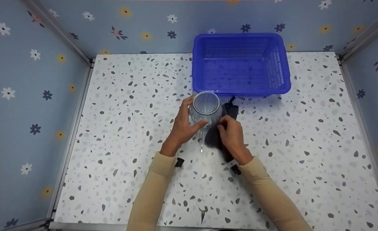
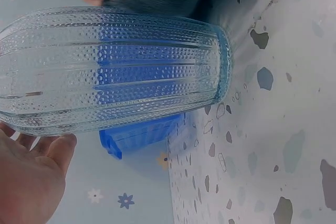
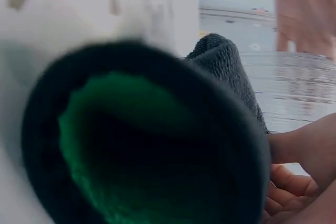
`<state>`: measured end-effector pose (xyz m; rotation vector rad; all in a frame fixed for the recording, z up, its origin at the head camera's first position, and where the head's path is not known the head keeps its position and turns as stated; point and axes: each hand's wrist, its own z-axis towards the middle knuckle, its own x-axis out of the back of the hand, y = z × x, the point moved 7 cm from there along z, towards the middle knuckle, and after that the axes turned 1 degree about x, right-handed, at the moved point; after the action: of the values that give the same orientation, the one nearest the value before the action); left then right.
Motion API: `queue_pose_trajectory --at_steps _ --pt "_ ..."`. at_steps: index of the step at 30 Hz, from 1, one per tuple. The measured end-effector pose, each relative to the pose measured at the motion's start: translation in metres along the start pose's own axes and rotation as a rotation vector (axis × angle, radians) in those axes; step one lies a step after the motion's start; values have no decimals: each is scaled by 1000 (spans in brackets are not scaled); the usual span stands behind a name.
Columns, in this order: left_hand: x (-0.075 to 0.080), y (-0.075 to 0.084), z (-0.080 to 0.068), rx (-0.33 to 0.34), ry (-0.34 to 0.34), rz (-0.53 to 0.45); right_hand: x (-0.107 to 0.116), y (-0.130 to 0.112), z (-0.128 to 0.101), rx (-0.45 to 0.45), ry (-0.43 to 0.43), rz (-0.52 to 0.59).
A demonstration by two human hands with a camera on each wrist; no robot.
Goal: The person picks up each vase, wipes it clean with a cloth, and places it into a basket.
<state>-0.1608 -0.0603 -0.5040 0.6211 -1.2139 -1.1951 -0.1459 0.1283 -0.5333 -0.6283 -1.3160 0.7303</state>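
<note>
Your left hand (image 1: 185,126) has the clear glass jar (image 2: 121,72) held from the side, thumb across its near wall, just in front of the blue basket (image 1: 240,91). Its mouth faces up, though I can't tell if the base touches the table (image 1: 127,112). Your right hand (image 1: 233,134) is pinching the dark cloth (image 1: 212,138) right beside it.

That glass looks rigid and probably has some weight, and I'd bet it chips if you knock it, so go for the body and leave the rim alone. The ribs and bumps should give you some grip, but I'd treat it as slippery anyway. The cloth seems soft, light and floppy, with an open end that's green inside, so the thick edge there is probably your best hold.
</note>
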Motion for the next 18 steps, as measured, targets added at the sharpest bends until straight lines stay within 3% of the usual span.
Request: queue_pose_trajectory --at_steps 9,18 --pt "1 -2 -1 4 3 1 -4 3 1 -14 -33 0" --pt "1 -1 0 3 9 -10 28 -27 0 44 52 95"
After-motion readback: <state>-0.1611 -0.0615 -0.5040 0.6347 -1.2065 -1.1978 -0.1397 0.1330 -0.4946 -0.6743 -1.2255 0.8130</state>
